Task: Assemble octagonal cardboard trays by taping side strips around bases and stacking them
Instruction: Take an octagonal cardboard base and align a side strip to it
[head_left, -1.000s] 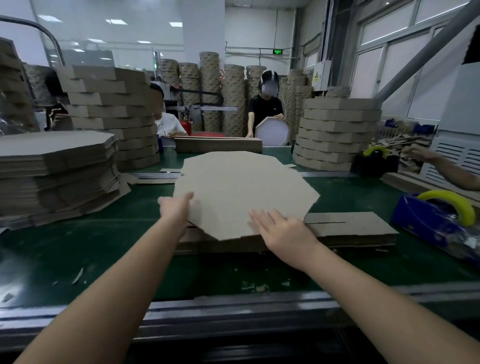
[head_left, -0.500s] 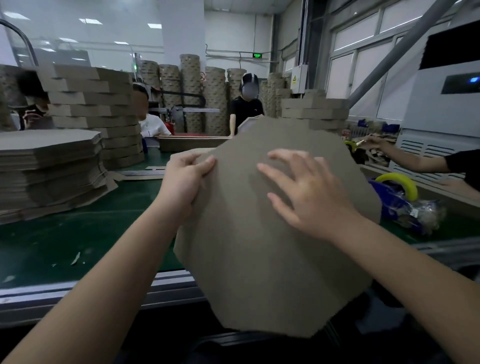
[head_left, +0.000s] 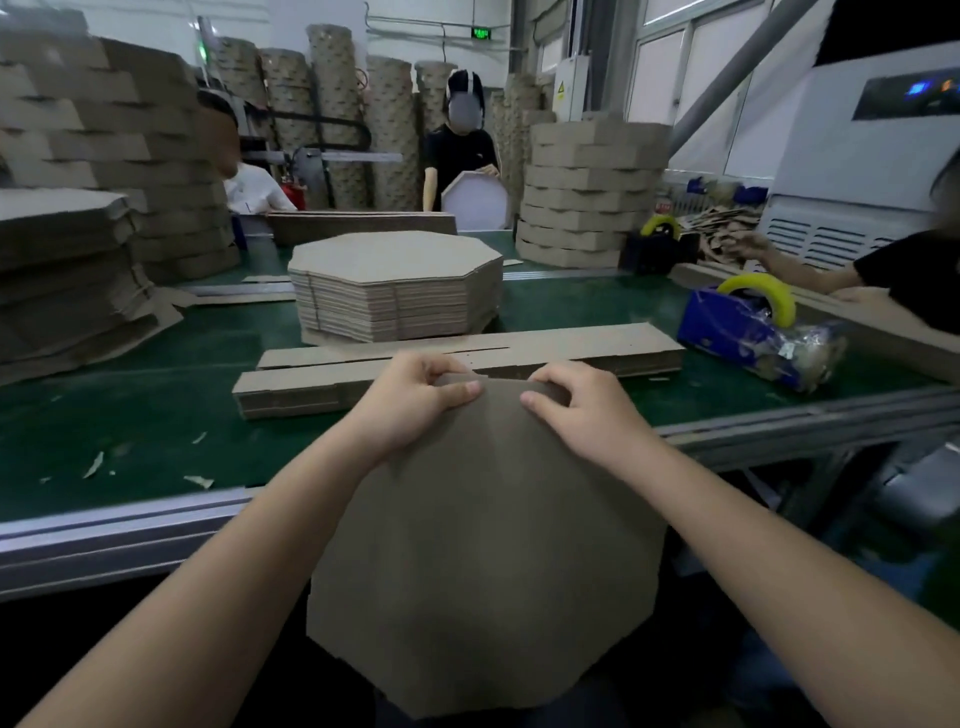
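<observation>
Cardboard strips between octagonal base and stack.

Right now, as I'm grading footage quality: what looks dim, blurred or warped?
Head view: the near octagonal base is dim and shadowed; head view: the left tray stack is smeared by blur; head view: the table rail bows slightly, wide-angle distortion.

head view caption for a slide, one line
Left hand and right hand pinch the top edge of a brown octagonal cardboard base, with flat brown cardboard side strips on the green table beyond.
</observation>
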